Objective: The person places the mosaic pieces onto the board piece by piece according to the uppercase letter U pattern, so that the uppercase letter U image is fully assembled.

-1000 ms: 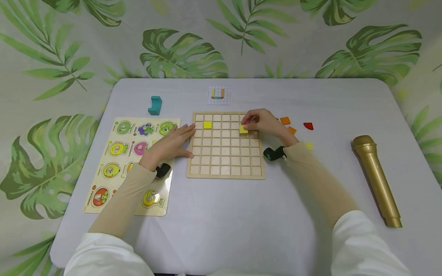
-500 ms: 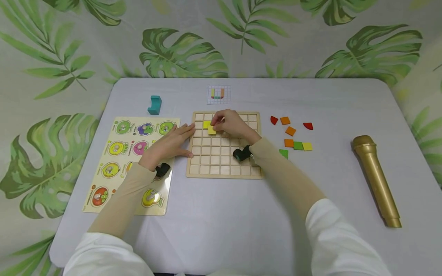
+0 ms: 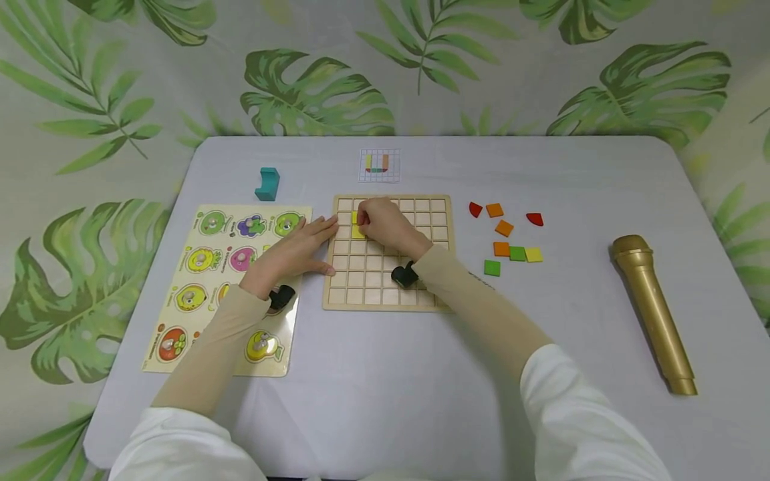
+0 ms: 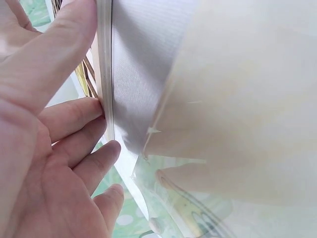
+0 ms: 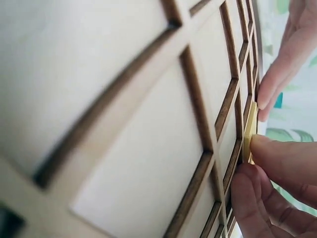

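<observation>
A wooden grid board [image 3: 356,279] lies in the middle of the table. My left hand [image 3: 299,248] rests along its left edge with straight fingers, thumb lower down. In the left wrist view those fingertips [image 4: 91,106] are right at the board's side. My right hand [image 3: 385,220] is over the upper left of the board, pinching a yellow square tile [image 3: 357,232] at a second-column cell. Just above it sits another yellow tile [image 3: 355,216], partly hidden by the fingers. In the right wrist view the thumb and fingers are at the yellow tile's edge [image 5: 250,131], low at the grid.
Loose orange tiles [image 3: 494,210], red quarter-round pieces [image 3: 535,219], green tiles [image 3: 492,268] and a yellow tile [image 3: 533,254] lie right of the board. Behind it is a pattern card [image 3: 379,166]. A fruit puzzle [image 3: 192,327], teal block [image 3: 268,184] and gold microphone [image 3: 656,314] surround it.
My right hand has carried the yellow tile leftward from the board's upper right, then lowered it just below the other yellow tile. The left hand has stayed at the board's edge.
</observation>
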{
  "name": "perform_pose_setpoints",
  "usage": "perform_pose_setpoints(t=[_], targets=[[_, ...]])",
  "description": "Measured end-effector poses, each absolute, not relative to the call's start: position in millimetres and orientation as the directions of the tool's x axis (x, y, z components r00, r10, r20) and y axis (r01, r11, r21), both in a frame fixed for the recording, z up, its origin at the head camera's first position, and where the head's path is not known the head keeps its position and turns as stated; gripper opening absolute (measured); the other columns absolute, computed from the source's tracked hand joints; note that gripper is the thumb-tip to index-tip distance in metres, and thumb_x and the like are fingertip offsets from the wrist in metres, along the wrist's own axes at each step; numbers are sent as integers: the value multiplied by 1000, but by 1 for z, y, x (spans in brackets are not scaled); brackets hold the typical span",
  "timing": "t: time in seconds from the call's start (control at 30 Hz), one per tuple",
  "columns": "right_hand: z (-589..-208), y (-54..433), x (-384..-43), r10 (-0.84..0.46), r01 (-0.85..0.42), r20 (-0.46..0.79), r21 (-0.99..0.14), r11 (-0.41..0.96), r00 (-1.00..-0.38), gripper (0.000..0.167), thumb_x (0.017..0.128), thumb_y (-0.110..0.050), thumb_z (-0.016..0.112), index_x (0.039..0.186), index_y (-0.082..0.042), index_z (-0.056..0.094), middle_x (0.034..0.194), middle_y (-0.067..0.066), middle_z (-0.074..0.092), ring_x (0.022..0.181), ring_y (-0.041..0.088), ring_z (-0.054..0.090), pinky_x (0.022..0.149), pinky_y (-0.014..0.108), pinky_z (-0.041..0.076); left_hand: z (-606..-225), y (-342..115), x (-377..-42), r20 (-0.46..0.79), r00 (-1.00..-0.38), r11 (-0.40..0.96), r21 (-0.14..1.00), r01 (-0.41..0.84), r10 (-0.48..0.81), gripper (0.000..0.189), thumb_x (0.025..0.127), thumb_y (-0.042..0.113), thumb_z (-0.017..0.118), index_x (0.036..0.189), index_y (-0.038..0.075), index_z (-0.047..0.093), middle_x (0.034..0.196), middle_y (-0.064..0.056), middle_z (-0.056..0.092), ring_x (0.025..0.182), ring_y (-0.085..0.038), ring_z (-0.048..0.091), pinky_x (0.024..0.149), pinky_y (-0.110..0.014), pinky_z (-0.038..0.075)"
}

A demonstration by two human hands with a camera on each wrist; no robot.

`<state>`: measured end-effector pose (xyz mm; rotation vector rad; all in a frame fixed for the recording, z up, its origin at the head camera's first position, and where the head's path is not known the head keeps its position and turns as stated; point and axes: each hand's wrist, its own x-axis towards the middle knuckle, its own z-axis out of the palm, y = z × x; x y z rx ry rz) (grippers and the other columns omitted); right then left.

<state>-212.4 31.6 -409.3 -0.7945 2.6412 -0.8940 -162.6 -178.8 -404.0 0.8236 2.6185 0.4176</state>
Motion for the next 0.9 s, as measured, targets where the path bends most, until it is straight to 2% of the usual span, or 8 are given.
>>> perform_pose_setpoints(t=[0.17, 0.37, 0.73, 0.9], targets=[[-411, 33, -212, -574, -428, -49, -615, 662, -817, 4, 89, -2, 64, 88, 1, 66, 81, 8, 62, 71, 18, 53, 64, 26, 45, -404, -180, -162, -246, -765, 784, 390, 484, 595, 91, 82, 37, 73, 148, -4, 26, 156, -17, 17, 143, -37, 12, 116, -49, 0], [-410, 56, -212, -531, -341, -43, -720, 604, -847, 6, 89, -6, 66, 90, 0, 68, 84, 8, 64, 74, 19, 55, 66, 26, 46, -405, -181, -162, -240, -766, 781, 394, 484, 596, 91, 82, 37, 73, 148, -4, 27, 157, -17, 17, 143, -37, 12, 116, -49, 0], [-400, 143, -210, -439, -212, -58, -814, 540, -897, 13, 88, -10, 70, 97, -1, 69, 92, 8, 65, 81, 21, 55, 74, 29, 43, -404, -180, -162, -247, -760, 782, 382, 493, 601, 91, 82, 36, 74, 148, -4, 26, 157, -17, 16, 143, -37, 12, 116, -49, 1], [-399, 188, -204, -419, -160, -78, -850, 502, -905, 18, 88, -9, 69, 102, 3, 66, 93, 13, 64, 80, 25, 59, 72, 28, 50, -405, -180, -162, -245, -759, 779, 382, 496, 603, 91, 81, 36, 74, 148, -4, 26, 157, -17, 16, 142, -37, 13, 116, -49, 0]])
